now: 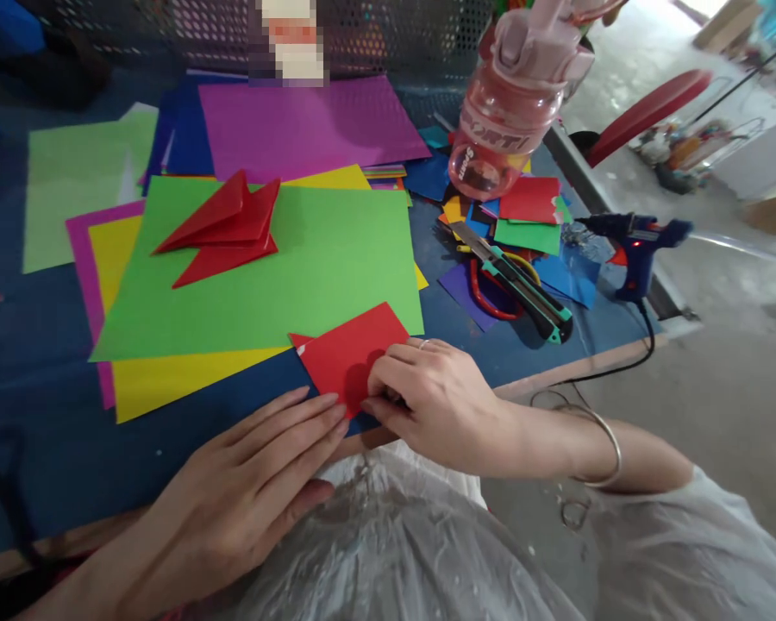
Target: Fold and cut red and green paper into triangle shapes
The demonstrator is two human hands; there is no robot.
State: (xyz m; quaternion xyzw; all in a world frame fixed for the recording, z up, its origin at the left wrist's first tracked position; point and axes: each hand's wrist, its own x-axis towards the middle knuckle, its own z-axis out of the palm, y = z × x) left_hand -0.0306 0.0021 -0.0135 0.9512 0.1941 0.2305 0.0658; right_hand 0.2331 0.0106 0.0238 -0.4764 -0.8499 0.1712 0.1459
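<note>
A folded piece of red paper [355,349] lies at the table's front edge, overlapping a green sheet [336,267]. My left hand [252,474] lies flat with fingers stretched out, the fingertips touching the paper's lower left edge. On the paper's right side my right hand [436,392] is curled, thumb and fingers pressed together on its lower right edge. Folded red paper shapes [233,228] rest on the green sheet's upper left part. Yellow sheets [168,388] and magenta paper [84,259] show beneath.
At the back right stands a pink bottle [508,112]. Near it lie a box cutter [517,285], red-handled scissors [482,293], paper scraps [530,203] and a blue glue gun [643,246] with a cord. A purple sheet [310,125] lies at the back, below a perforated panel [388,34].
</note>
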